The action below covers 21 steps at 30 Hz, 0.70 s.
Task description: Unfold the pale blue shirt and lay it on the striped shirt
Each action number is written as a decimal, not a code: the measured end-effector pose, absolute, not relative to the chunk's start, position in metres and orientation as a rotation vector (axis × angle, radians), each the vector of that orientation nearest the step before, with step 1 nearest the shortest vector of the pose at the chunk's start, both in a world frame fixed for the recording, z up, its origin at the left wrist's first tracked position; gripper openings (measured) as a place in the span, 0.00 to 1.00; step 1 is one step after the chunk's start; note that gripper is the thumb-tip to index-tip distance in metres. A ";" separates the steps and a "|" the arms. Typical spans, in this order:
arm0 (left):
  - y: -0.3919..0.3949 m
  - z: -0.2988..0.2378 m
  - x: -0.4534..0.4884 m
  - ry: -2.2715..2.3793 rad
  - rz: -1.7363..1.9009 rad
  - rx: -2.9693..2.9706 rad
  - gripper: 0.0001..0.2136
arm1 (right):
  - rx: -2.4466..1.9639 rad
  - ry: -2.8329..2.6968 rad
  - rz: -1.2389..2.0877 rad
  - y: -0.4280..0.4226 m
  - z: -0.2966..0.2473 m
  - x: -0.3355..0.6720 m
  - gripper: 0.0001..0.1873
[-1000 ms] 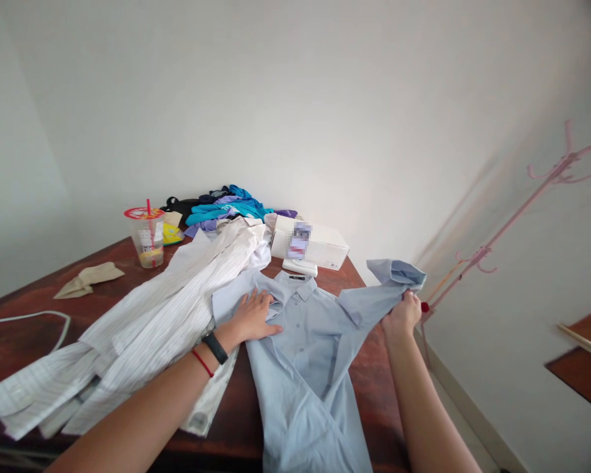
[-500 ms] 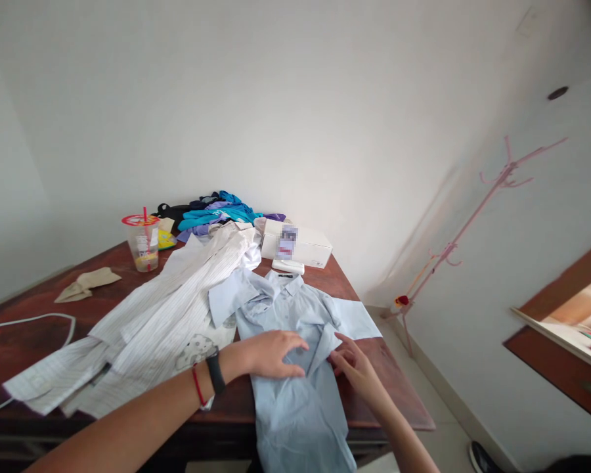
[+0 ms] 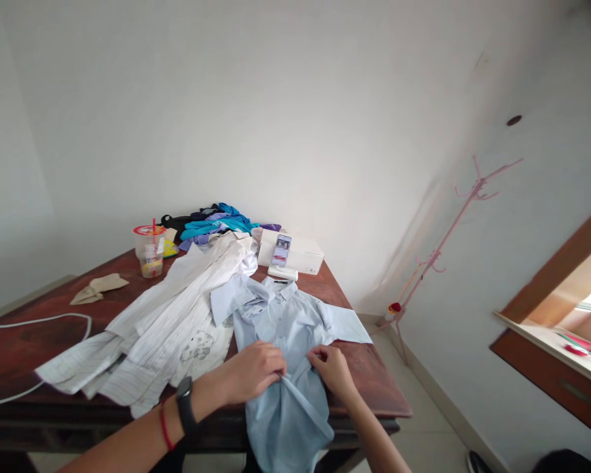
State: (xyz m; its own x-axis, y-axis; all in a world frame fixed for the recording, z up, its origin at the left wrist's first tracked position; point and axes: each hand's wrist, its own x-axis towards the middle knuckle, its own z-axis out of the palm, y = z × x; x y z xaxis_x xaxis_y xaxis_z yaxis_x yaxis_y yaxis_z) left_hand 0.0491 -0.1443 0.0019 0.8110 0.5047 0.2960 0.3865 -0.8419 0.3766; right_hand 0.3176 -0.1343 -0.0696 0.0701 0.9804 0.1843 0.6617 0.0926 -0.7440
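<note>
A light blue collared shirt (image 3: 278,338) lies face up on the dark red-brown table (image 3: 369,378), collar toward the wall and lower part hanging over the front edge. Its short sleeves spread to both sides. My left hand (image 3: 259,371), with a black band and a red cord at the wrist, is closed on a fold of the shirt front. Pinched against the cloth further right is my right hand (image 3: 331,368), thumb and fingers together on the shirt's side. A striped white shirt (image 3: 172,322) lies directly left of it.
Behind stand a white box (image 3: 305,253) and a phone (image 3: 280,251) propped upright. A plastic cup with a straw (image 3: 149,253), a beige cloth (image 3: 98,288), a white cable (image 3: 44,318) and a heap of coloured clothes (image 3: 217,223) are on the left. A pink coat rack (image 3: 438,253) stands right.
Both hands have closed on the shirt, the left moving down to its middle. The shirt front is now drawn up into a ridge. The view has shifted slightly.
</note>
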 end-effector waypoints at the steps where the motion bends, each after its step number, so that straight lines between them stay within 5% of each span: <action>1: -0.151 0.006 0.038 0.717 0.582 2.653 0.07 | -1.613 -1.630 0.577 -0.134 -0.070 0.322 0.15; 11: -0.198 0.023 -0.082 1.078 0.515 2.316 0.11 | -1.365 -0.799 1.008 -0.141 -0.056 0.388 0.26; 16: -0.179 0.026 -0.070 1.208 0.724 2.201 0.12 | -1.143 -0.373 1.313 -0.132 -0.048 0.426 0.10; 21: -0.131 0.004 -0.061 1.339 1.275 2.062 0.17 | -1.141 -0.369 1.243 -0.107 -0.048 0.454 0.05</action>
State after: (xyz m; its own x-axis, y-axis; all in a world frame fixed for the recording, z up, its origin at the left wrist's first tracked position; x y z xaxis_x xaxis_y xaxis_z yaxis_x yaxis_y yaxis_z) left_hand -0.0606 -0.1314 0.0044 0.1391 0.8625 0.4866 0.5280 -0.4802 0.7004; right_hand 0.4543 -0.1069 -0.0477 0.3484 0.8741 -0.3385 -0.5480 -0.1030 -0.8301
